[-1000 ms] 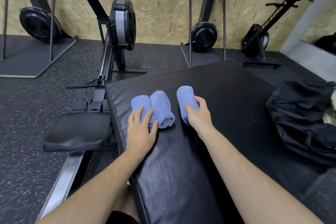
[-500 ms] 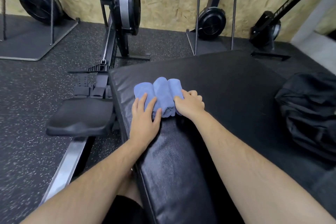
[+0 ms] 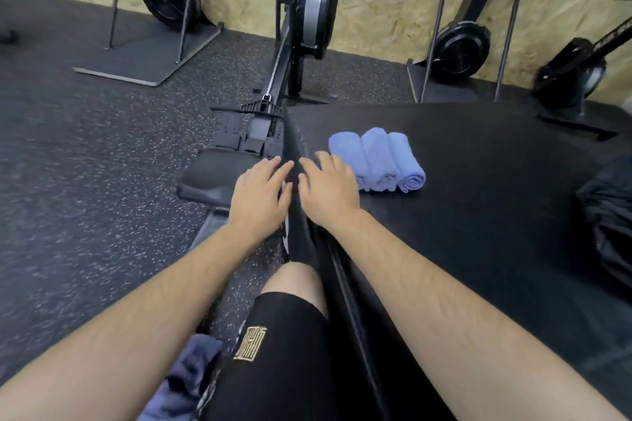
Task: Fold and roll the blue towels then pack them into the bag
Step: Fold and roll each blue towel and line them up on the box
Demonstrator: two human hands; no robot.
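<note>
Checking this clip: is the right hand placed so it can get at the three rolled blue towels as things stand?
Probably yes. The right hand is open at the edge of the black pad, right beside the nearest of the rolled towels, with nothing between them.

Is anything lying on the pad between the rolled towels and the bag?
Nothing visible. The three rolled towels lie side by side on the pad, and the stretch from them to the bag at the right edge is bare.
</note>
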